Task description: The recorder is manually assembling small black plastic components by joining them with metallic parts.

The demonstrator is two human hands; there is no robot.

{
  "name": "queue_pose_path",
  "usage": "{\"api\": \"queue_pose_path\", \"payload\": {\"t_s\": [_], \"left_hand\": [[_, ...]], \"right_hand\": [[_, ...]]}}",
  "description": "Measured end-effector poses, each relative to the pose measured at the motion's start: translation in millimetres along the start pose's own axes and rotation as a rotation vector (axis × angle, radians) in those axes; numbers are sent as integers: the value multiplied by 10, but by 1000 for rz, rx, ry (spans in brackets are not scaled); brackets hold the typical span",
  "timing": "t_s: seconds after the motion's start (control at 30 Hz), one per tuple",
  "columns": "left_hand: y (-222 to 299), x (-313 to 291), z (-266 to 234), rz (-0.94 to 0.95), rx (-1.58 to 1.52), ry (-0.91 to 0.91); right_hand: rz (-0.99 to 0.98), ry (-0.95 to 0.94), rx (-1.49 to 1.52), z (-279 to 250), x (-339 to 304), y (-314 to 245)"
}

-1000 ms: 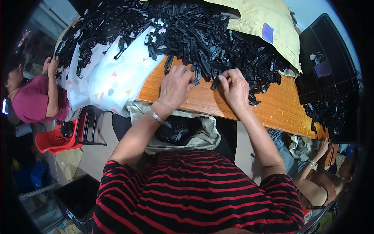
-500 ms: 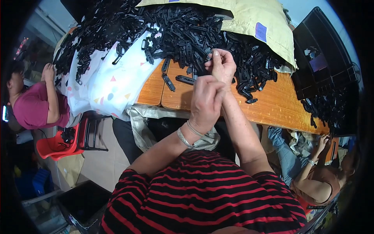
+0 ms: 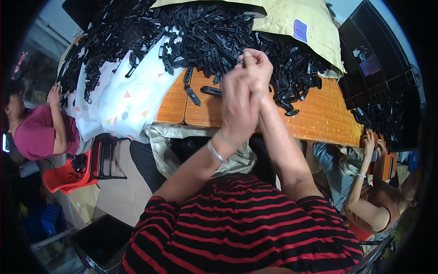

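In front of me, over the near side of a pile of small black plastic parts [image 3: 205, 36], my two hands are together. My right hand [image 3: 259, 71] is closed, thumb against curled fingers; what it holds, if anything, is hidden. Overlapping its near side is my left hand [image 3: 239, 102], smeared by motion, so its fingers cannot be read. A bracelet circles the left wrist. Just left of my hands, a few loose black plastic parts [image 3: 192, 96] lie on the brown wooden table [image 3: 200, 112].
White patterned plastic sheeting [image 3: 132, 100] drapes over the table's left part. A yellowish sack [image 3: 315, 36] lies behind the pile, and a black crate [image 3: 378, 68] with more parts stands at right. One person [image 3: 41, 130] sits at left, another [image 3: 374, 205] at right.
My left hand has moved up and in against my right hand, covering more of it. The person at right now has both hands by the crate's parts. The view has shifted slightly.
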State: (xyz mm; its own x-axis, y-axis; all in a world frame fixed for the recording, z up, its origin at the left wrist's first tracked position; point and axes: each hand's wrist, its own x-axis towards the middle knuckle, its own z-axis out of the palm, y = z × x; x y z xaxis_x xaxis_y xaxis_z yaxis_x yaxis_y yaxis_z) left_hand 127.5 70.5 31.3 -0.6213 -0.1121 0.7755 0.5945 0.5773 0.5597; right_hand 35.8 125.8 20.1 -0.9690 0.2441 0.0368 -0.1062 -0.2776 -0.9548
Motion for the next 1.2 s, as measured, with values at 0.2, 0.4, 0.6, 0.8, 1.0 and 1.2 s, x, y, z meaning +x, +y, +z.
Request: {"api": "queue_pose_path", "payload": {"t_s": [0.2,0.4,0.6,0.8,1.0,1.2], "left_hand": [[160,-213,19,-49,-81,-73],[104,-32,14,-77,-31,-67],[236,-275,-13,-72,-124,-130],[116,-255,-198,23,-263,-220],[-807,-89,-618,-45,232,-323],[-971,-120,-597,-39,367,-534]], "right_hand": [[46,-37,72,-68,17,-1],[103,-11,74,-66,46,-115],[113,13,5,-104,22,-116],[13,-112,-74,-264,4,-222],[-346,-375,-991,-577,-336,-158],[-411,-391,-1415,-457,-506,-20]]}}
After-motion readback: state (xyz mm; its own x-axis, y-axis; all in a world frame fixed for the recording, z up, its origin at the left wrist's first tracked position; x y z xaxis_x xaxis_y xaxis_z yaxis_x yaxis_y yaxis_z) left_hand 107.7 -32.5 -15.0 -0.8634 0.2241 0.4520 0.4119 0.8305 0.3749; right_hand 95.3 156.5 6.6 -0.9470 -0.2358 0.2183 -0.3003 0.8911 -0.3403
